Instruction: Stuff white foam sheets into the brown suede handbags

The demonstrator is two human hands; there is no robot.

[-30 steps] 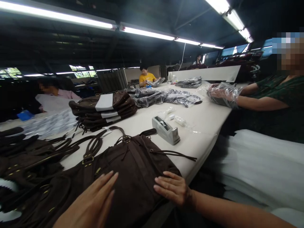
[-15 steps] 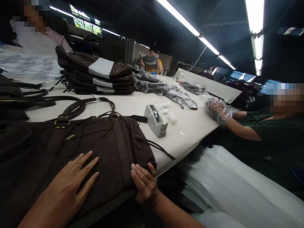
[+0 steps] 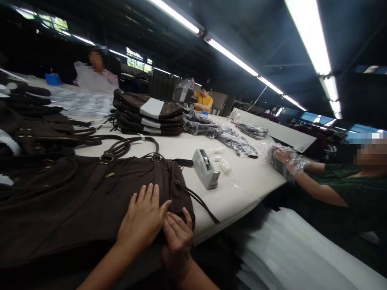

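Observation:
A dark brown handbag (image 3: 78, 201) lies flat on the table before me, its strap handles stretched toward the far side and thin cords hanging from its right end. My left hand (image 3: 142, 215) rests on the front of the bag with fingers extended, palm down. Close beside it, my right hand (image 3: 178, 233) is curled over the bag's lower right edge, gripping it. The left thumb comes near the right fingers. Just past the bag's right end stands a grey tape dispenser (image 3: 206, 169).
Several brown bags are stacked (image 3: 151, 117) with white paper bands. Plastic-wrapped bags (image 3: 220, 135) lie behind the dispenser. At right, a co-worker's hands (image 3: 284, 159) handle a plastic-wrapped item. White sheets (image 3: 287, 245) hang below the table edge (image 3: 242, 211). More dark bags (image 3: 39, 133) are at left.
My left hand has slid right across the bag, up to my right hand. The right hand keeps to the bag's lower right edge. My view has shifted left and up.

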